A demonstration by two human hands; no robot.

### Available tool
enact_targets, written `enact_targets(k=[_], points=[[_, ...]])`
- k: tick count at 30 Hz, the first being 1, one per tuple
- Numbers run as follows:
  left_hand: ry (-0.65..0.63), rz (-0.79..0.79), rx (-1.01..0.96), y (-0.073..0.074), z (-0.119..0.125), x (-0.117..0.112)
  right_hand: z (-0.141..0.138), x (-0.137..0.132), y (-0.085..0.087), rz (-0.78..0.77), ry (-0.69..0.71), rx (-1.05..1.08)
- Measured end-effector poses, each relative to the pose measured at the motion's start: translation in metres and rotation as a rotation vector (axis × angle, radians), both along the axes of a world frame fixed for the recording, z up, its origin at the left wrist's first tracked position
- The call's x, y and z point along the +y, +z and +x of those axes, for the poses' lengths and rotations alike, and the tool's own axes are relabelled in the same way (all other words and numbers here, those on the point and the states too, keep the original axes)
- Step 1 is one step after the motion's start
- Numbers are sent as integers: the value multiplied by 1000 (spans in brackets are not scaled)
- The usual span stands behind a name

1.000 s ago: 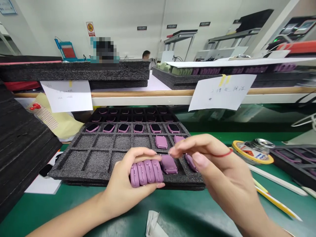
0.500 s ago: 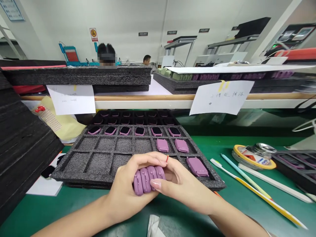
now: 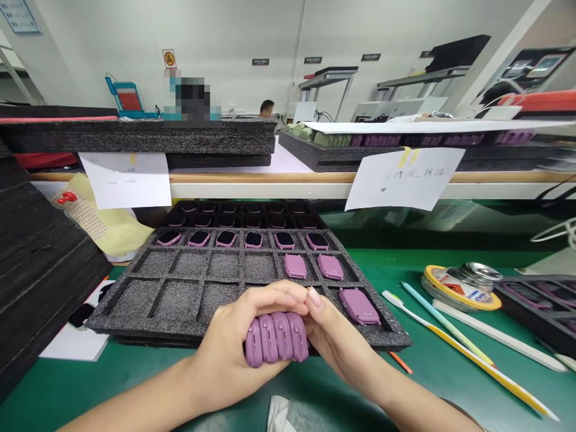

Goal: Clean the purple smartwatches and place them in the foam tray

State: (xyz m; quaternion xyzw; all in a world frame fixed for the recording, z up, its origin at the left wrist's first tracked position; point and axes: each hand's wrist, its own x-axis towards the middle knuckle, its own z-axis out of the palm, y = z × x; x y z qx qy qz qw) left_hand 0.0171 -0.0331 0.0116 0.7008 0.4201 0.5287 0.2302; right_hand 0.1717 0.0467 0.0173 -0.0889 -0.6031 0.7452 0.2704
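Note:
My left hand (image 3: pixel 234 342) is wrapped around a stack of several mauve smartwatch cases (image 3: pixel 275 339), which stand on edge side by side. My right hand (image 3: pixel 339 342) presses against the stack's right end, its fingertips meeting my left fingers above the cases. Both hands are over the front edge of a black foam tray (image 3: pixel 175 287). Nearest my right hand, a loose mauve case (image 3: pixel 359 306) lies flat in a tray cell. Two more mauve cases (image 3: pixel 295 266) sit in the row behind it, and a row of cases with dark screens (image 3: pixel 243 240) lies further back.
Tall stacks of black foam (image 3: pixel 40 258) rise at the left. On the green bench mat at the right are brushes (image 3: pixel 454 342), a tape roll with a metal tin (image 3: pixel 461 287) and another foam tray (image 3: pixel 535 312). Paper notes hang from a shelf ahead, and a person sits far off.
My right hand has come in from above the tray and closed against the stack's right end. The stack has shifted slightly to the right, and the view has steadied.

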Motion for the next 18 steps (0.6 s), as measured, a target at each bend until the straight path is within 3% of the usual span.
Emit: enact_targets(k=[6,18], points=[[11,1,-6,2,0,0,1,4,-5,-50,16,-3],[-14,28,-28,4,1,1,3,3,-1,58,-24,-53]])
